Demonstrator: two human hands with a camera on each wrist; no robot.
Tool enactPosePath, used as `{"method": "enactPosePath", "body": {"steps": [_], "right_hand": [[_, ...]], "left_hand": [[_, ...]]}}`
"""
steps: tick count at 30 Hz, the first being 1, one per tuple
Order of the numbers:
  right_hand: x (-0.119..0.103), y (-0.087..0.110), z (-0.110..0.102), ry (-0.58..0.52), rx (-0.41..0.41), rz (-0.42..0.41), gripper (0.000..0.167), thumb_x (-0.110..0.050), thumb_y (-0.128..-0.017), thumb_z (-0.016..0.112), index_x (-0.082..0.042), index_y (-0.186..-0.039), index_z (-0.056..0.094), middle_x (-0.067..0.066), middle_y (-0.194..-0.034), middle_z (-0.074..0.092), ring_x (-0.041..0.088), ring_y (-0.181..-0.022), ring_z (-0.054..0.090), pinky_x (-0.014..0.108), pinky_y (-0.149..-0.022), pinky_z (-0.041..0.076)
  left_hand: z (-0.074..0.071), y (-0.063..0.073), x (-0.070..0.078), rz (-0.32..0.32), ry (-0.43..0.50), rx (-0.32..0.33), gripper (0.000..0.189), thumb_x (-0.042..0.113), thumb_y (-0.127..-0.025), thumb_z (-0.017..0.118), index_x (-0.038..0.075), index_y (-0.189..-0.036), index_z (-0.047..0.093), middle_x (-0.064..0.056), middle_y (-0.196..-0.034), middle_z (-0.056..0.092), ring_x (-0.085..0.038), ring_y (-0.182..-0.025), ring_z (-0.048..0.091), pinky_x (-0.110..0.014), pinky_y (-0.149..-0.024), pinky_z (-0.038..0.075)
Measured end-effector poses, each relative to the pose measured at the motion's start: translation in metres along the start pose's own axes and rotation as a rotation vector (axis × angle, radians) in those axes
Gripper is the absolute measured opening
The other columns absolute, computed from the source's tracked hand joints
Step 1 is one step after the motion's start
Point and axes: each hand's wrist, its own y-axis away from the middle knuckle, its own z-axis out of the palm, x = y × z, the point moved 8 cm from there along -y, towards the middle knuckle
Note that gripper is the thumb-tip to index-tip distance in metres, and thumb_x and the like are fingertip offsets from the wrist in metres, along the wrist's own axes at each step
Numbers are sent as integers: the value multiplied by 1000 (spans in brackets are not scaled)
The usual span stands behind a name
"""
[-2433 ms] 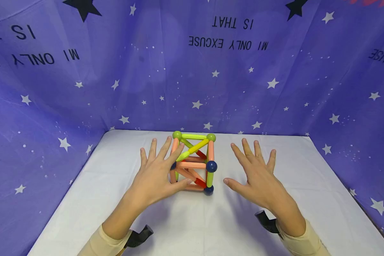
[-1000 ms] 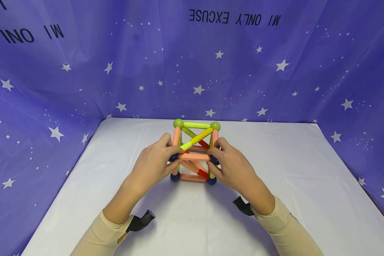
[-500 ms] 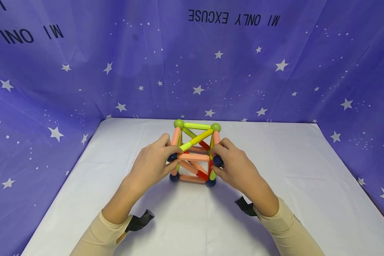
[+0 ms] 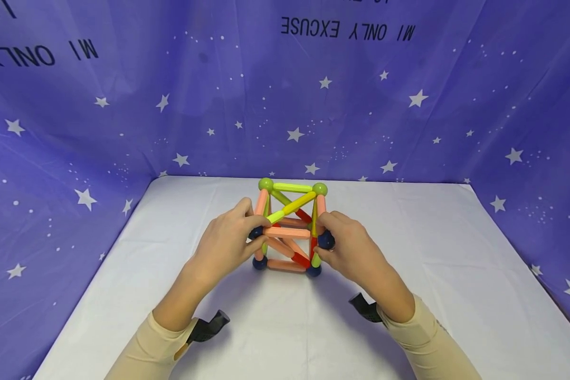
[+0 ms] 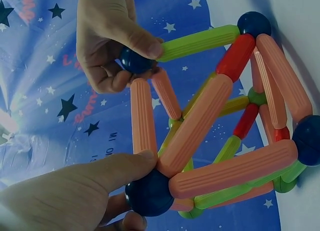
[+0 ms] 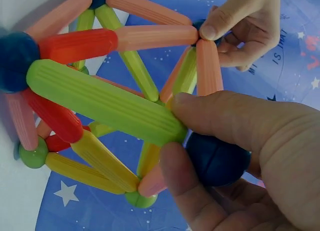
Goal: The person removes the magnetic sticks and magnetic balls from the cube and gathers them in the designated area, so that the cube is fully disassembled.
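Observation:
A cube frame of magnetic sticks and balls [image 4: 292, 233] stands on the table in front of me. My left hand [image 4: 228, 240] pinches the dark blue ball [image 5: 150, 192] at its near upper left corner, thumb on top. At the near upper right, my right hand [image 4: 351, 245] grips another dark blue ball [image 6: 218, 160]. Thumb and forefinger there also lie at the end of an upright green stick [image 6: 105, 101]. A gap shows between this ball and the right end of the orange top stick [image 4: 287, 233], whose left end meets the left-hand ball.
Light green balls [image 4: 266, 184] form the far top corners. A yellow diagonal stick [image 4: 300, 202] crosses the top. White cloth [image 4: 285, 327] covers the table, with a purple star-printed curtain [image 4: 285, 95] behind and at the sides. Black wrist mounts [image 4: 209, 327] sit below both hands.
Both hands came in from spread and open to grip the front corner balls. The right-hand ball then shifted slightly right, off the orange top stick's end. The head view tilted down.

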Motion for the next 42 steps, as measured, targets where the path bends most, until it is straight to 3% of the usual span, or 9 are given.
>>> {"method": "enactPosePath", "body": {"steps": [7,18,27,35,42], "right_hand": [[6,0,-17,-95,37,-13,42,-4,-69,86,-13,-93,53,-4,-89,57,11,-75,57,26,-63,53],[40,0,-44,-248,129,78,39,-9,-73,86,-13,-103,63,-1,-98,64,12,-81,65,27,-69,56],[70,-2,-44,-284,163,176,40,-16,-79,83,-17,-116,68,-3,-102,64,12,-81,67,22,-71,55],[96,-2,-41,-204,195,257,42,-27,-83,79,-16,-121,67,2,-99,66,16,-78,60,24,-67,50],[126,-3,-27,-246,184,346,42,-29,-82,80,-18,-121,67,4,-101,68,18,-81,62,29,-68,52]], "left_hand": [[0,0,-1,-12,9,-17,21,17,-80,82,18,-100,75,6,-83,44,-8,-59,45,-24,-46,38],[0,0,-2,-14,13,-27,21,18,-80,82,18,-100,75,5,-83,45,-8,-60,45,-24,-46,39],[0,0,-1,-17,18,-30,21,19,-80,82,18,-100,75,5,-83,45,-8,-59,44,-25,-46,38],[0,-1,-1,-11,22,-23,21,18,-80,82,18,-100,75,4,-83,46,-7,-59,44,-25,-45,38],[1,-1,-2,-12,23,-25,22,18,-80,82,18,-101,75,4,-83,46,-8,-59,44,-25,-45,38]]}}
